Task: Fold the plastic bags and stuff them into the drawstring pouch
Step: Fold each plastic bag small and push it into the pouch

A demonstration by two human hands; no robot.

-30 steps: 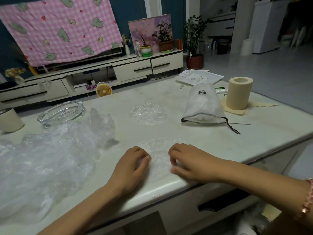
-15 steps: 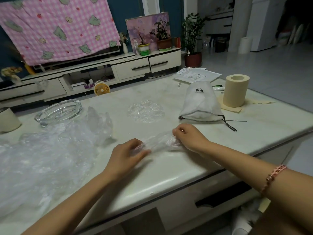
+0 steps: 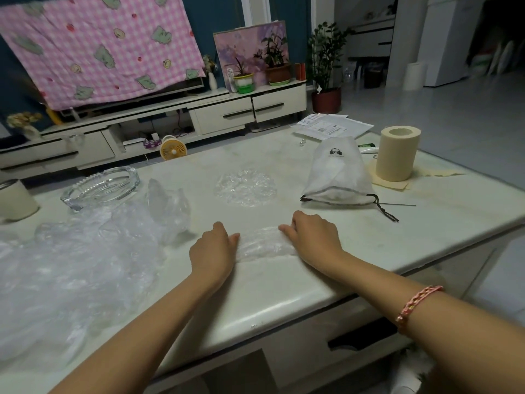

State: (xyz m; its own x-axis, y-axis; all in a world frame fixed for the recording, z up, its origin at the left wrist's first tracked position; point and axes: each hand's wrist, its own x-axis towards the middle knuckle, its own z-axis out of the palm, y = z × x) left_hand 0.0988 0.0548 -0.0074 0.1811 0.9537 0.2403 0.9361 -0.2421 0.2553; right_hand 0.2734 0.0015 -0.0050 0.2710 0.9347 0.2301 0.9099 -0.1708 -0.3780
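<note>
A clear plastic bag (image 3: pixel 262 243), folded into a narrow strip, lies flat on the white table (image 3: pixel 284 288) between my hands. My left hand (image 3: pixel 212 251) holds its left end with curled fingers. My right hand (image 3: pixel 315 237) pinches its right end against the table. Beyond it lies another clear bag (image 3: pixel 245 187), flattened into a round wad. The white drawstring pouch (image 3: pixel 339 173) sits to the right of that wad, its mouth and dark cord facing me. A loose heap of clear plastic bags (image 3: pixel 71 260) covers the table's left part.
A glass ashtray (image 3: pixel 100 186) and a pale cup (image 3: pixel 15 200) stand at the back left. A beige tape roll (image 3: pixel 397 153) on paper squares and some papers (image 3: pixel 332 127) lie at the back right. The table's front edge runs just below my wrists.
The bag was lifted and stretched between both hands, then laid back down further from me as a folded strip. Both hands now hold its ends down on the table.
</note>
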